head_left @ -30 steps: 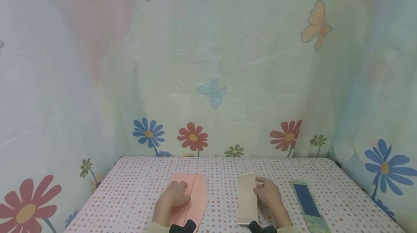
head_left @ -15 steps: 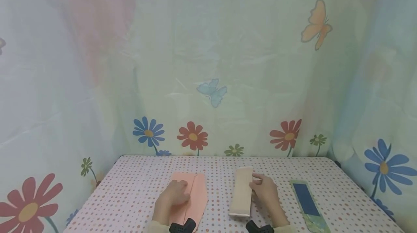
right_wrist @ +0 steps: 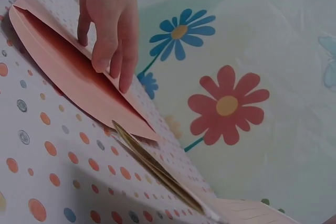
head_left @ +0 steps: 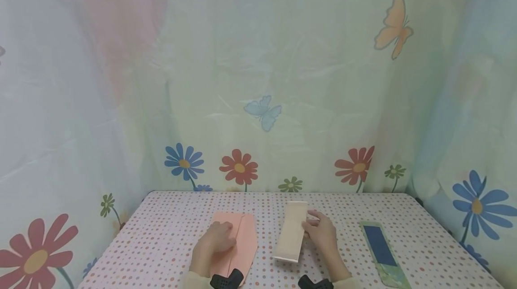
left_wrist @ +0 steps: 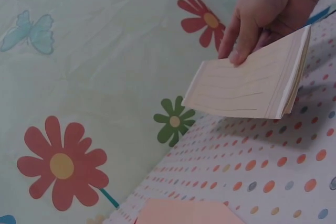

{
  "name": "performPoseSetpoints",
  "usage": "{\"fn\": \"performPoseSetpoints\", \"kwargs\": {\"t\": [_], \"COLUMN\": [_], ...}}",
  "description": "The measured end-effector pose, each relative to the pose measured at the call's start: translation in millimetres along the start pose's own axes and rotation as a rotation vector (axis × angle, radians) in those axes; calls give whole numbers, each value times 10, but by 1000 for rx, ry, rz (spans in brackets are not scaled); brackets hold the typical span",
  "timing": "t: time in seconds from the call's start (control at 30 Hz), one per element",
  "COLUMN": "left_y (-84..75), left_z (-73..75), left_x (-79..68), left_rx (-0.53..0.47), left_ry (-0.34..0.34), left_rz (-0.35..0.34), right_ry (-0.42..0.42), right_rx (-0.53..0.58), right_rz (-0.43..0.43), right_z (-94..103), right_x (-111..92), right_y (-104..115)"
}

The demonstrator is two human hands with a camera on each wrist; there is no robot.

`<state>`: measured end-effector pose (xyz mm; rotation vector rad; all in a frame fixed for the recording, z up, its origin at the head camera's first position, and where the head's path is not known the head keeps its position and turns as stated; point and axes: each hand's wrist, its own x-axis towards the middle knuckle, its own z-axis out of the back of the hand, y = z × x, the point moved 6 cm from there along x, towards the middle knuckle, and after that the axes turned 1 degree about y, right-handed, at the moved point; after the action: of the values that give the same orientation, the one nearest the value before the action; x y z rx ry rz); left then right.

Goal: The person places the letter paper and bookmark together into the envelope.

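A pink envelope (head_left: 244,246) lies on the table, and the fingers of my left hand (head_left: 218,238) rest on it. In the right wrist view, the envelope (right_wrist: 50,69) gapes along its long side, with the left hand's fairly straight fingers (right_wrist: 126,72) down on the flap side. My right hand (head_left: 324,233) pinches a folded sheet of cream lined paper (head_left: 291,230) by its right edge, to the right of the envelope. The left wrist view shows this paper (left_wrist: 244,90) tilted above the table, its ruled lines and stacked layers visible.
A green card strip with a dark blue panel (head_left: 379,246) lies on the right of the dotted table (head_left: 169,217). A curtain printed with flowers and butterflies (head_left: 307,78) hangs behind the table and along both sides.
My right hand has lifted the folded paper and moved it leftward toward the envelope, turning it at a slant. My left hand and the envelope have stayed in place.
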<state>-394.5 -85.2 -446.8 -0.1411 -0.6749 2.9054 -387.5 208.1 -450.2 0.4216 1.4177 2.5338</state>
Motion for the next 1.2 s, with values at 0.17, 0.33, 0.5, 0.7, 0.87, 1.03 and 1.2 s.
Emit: {"fn": "performPoseSetpoints", "kwargs": {"t": [0.17, 0.33, 0.5, 0.7, 0.87, 1.03, 1.2], "left_y": [6, 15, 19, 11, -12, -33, -33], "left_z": [-5, -11, -16, -8, 1, 14, 15], "left_x": [2, -7, -11, -20, -29, -32, -29], "left_rx": [-7, -13, -5, -12, -7, 1, 9], "left_ry": [-2, -12, -12, -21, -21, -19, -16], "left_rz": [10, 23, 23, 24, 16, -3, -13], "right_ry": [8, 39, 93, 136, 126, 132, 191], "right_rx": [34, 76, 94, 71, 20, -15, -89], "right_rz": [-2, -25, -59, -67, -79, -29, 101], "right_z": [-54, -202, -445, -672, -731, -735, -765], "right_x": [-79, -155, -222, -282, -300, -325, -387], "right_y": [98, 156, 155, 147, 127, 183, 297]}}
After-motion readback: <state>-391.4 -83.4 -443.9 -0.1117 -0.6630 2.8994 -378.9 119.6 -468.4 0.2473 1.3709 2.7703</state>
